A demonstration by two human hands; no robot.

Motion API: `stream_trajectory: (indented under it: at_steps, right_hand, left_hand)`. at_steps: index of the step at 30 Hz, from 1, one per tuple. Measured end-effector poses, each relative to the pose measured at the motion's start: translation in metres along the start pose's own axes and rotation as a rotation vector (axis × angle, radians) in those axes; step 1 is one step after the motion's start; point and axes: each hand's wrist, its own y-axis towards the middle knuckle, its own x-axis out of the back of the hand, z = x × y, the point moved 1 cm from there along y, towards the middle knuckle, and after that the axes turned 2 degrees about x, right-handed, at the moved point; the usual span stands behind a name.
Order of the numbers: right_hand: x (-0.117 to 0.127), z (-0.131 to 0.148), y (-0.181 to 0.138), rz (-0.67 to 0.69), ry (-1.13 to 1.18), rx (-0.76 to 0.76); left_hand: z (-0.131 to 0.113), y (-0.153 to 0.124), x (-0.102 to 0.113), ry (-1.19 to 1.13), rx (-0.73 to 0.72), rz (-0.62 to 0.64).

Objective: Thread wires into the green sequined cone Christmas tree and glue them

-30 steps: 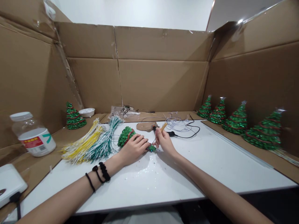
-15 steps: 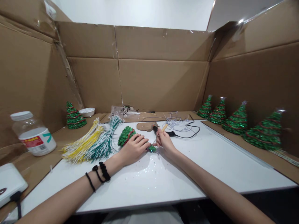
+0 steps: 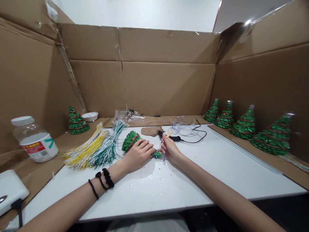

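Note:
A small green Christmas tree with red trim [image 3: 130,140] lies on its side on the white board, its glittery top pointing right. My left hand [image 3: 141,153] wraps over its middle and hides part of it. Between the fingertips of my right hand [image 3: 170,147] is a thin tool with a light wooden handle [image 3: 169,133]. The tool's slim end points down at the tree's top, close to my left fingertips. Just behind my right hand lies a black-handled corded tool [image 3: 174,138], its front near a brown piece of cardboard [image 3: 151,130].
Yellow-and-white strings [image 3: 88,149] and green-and-white strings [image 3: 108,145] lie left of the tree. A clear jar [image 3: 36,141] stands farther left. Several finished trees [image 3: 243,124] line the right side. Tangled clear wire [image 3: 180,125] lies behind. Cardboard walls [image 3: 166,80] surround the board.
The wooden-handled tool has shifted slightly in my right fingers, and its thin end shows more clearly. My left hand and the tree stay almost in place.

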Motion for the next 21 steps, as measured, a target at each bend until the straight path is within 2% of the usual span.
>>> stream_trajectory:
  at_steps: [7, 10, 14, 17, 21]
  right_hand:
    - [0.001, 0.001, -0.002, 0.017, 0.003, -0.053]
    - [0.002, 0.001, 0.000, 0.078, 0.004, -0.096]
    - [0.001, 0.007, -0.001, 0.042, 0.031, -0.022]
    - [-0.004, 0.015, -0.006, 0.023, 0.050, 0.044]
    - [-0.010, 0.018, -0.012, 0.134, 0.037, 0.080]
  left_hand:
    - [-0.001, 0.000, 0.001, -0.009, 0.002, -0.004]
    - [-0.001, 0.001, 0.000, -0.014, 0.005, 0.001]
    - [-0.001, 0.001, 0.002, -0.061, 0.030, -0.013]
    - [-0.002, 0.002, 0.007, -0.149, 0.106, -0.039]
    - [-0.007, 0.004, 0.014, -0.221, 0.263, -0.101]
